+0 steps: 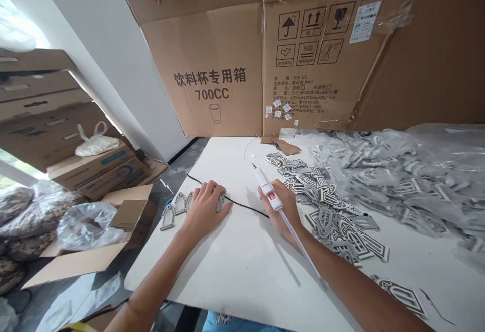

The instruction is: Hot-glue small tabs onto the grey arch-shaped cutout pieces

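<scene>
Glue pen (271,194) grasped by right hand (284,205), left hand (204,208) over grey plaque (220,202), grip unclear; snagging black cable (248,206) could jerk tip (254,166).

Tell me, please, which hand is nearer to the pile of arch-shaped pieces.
Right. The right hand, gripping the white glue pen, is beside the pile of arch-shaped pieces; the left hand is farther off, by the separate pieces across the table.

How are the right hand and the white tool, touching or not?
Touching. The head view shows the right hand gripping the white tool around its thick part, with no gap between skin and tool.
</scene>
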{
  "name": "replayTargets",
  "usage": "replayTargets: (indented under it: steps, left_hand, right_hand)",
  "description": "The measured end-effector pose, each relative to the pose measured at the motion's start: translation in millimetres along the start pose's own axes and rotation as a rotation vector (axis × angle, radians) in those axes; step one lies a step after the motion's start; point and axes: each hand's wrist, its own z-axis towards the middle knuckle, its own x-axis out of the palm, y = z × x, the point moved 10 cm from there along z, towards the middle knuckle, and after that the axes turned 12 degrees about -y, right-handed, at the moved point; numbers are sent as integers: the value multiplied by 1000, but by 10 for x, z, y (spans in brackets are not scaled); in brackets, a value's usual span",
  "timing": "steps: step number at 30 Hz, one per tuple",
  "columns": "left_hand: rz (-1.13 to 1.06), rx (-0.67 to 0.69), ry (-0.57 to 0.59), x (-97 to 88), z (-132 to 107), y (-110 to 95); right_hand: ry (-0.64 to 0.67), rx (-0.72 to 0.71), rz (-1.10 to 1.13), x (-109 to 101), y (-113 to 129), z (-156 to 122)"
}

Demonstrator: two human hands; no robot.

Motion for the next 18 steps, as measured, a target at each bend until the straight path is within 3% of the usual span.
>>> replayTargets:
  steps: [4, 11, 13, 18]
  left_hand:
    - [-11, -31, -13, 11, -24, 47]
    - [9, -86, -65, -37, -29, 164]
    - [-16, -73, -67, -52, -16, 115]
    - [-127, 22, 13, -23, 1, -150]
  right_hand:
    - [-86, 30, -43, -77, -87, 25]
    - [-274, 337, -37, -265, -504, 9]
    - [-293, 312, -71, -288, -497, 25]
    - [-347, 88, -209, -373, -235, 109]
